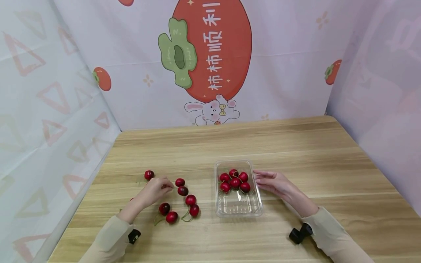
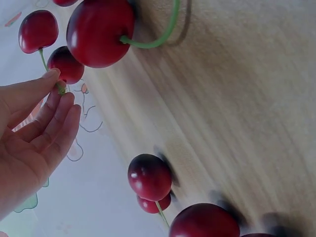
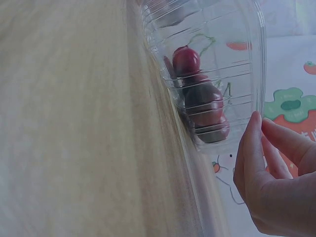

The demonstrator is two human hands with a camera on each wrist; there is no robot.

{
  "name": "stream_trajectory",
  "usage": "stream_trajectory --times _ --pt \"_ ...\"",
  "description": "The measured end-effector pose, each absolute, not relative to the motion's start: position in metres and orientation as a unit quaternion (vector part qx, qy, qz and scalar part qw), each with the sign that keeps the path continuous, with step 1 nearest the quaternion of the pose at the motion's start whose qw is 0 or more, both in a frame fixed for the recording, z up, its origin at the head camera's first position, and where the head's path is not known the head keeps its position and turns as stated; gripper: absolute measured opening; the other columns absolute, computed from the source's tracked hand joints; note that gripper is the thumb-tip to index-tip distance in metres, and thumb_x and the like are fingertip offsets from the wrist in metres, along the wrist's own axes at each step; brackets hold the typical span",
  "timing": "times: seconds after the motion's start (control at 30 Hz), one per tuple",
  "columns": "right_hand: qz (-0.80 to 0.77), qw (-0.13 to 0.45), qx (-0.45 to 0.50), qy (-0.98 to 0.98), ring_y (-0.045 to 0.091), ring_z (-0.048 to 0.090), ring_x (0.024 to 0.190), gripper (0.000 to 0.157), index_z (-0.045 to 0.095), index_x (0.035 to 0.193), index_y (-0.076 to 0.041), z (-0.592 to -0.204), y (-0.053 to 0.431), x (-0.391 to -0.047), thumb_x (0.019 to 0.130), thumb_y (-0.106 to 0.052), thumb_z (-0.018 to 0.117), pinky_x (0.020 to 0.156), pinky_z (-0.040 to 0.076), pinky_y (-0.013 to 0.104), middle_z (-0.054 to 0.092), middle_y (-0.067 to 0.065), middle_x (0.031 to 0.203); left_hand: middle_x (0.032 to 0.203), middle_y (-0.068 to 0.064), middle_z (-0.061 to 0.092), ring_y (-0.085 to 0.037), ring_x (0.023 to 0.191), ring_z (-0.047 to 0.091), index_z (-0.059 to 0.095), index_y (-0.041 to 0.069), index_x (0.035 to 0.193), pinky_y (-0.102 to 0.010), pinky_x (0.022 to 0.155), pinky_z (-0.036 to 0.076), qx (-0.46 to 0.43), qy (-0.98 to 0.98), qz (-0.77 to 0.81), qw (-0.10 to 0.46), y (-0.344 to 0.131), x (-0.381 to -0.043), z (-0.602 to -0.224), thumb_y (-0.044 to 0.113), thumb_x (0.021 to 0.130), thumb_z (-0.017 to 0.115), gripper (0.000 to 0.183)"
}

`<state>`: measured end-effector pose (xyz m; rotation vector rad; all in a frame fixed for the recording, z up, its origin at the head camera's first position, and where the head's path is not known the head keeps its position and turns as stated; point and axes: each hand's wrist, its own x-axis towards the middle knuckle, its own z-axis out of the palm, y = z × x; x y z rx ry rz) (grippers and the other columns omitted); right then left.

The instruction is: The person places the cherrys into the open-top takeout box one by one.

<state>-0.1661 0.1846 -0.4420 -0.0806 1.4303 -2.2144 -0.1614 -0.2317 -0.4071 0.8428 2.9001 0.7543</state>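
Note:
In the head view my left hand [image 1: 159, 189] is over the left side of the table, among loose red cherries. Its thumb and finger pinch the green stem [image 2: 60, 89] of a dark red cherry [image 1: 182, 190]. A clear plastic box [image 1: 230, 210] sits on the table near the middle, with several cherries [image 1: 235, 182] in its far half. At the box's right side, my right hand [image 1: 277, 185] touches the rim with nearly straight fingers [image 3: 253, 148]. The right wrist view shows the cherries through the ribbed wall.
Other loose cherries lie around my left hand, including one behind it [image 1: 149, 175] and a pair on its right [image 1: 192, 205]. Part of this group is hidden by the left forearm. Printed cloth [image 1: 279, 73] rises behind the wooden table [image 1: 296, 146] and on both sides.

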Motion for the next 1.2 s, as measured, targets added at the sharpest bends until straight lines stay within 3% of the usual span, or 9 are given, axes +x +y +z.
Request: stream_trajectory --times 0.27,0.93,1.2 --pt "-0.806 0.25 0.027 0.537 0.015 0.063 0.082 0.03 0.067 0.096 -0.014 -0.433 0.18 -0.163 0.078 0.009 0.058 0.078 0.048 0.026 0.065 0.005 0.088 0.075 0.001 0.058 -0.009 0.068 0.056 0.068 0.001 0.081 -0.02 0.06 0.048 0.286 0.925 0.251 -0.002 -0.229 -0.16 -0.4 -0.003 0.076 0.065 0.007" --pt "-0.803 0.25 0.028 0.541 0.015 0.063 0.083 0.033 0.062 0.106 -0.008 -0.436 0.181 -0.164 0.077 0.007 0.06 0.08 0.048 0.027 0.065 0.005 0.09 0.076 0.002 0.058 -0.008 0.07 0.056 0.068 0.003 0.083 -0.019 0.063 0.049 0.294 0.92 0.258 -0.03 -0.208 -0.154 -0.384 -0.001 0.077 0.064 0.008" --pt "-0.803 0.249 0.024 0.541 0.014 0.063 0.082 0.031 0.066 0.096 -0.015 -0.437 0.18 -0.165 0.077 0.008 0.059 0.079 0.048 0.026 0.065 0.004 0.089 0.078 0.001 0.059 -0.01 0.072 0.057 0.068 0.003 0.083 -0.019 0.063 0.049 0.32 0.907 0.269 -0.044 -0.197 -0.152 -0.38 -0.003 0.077 0.063 0.01"
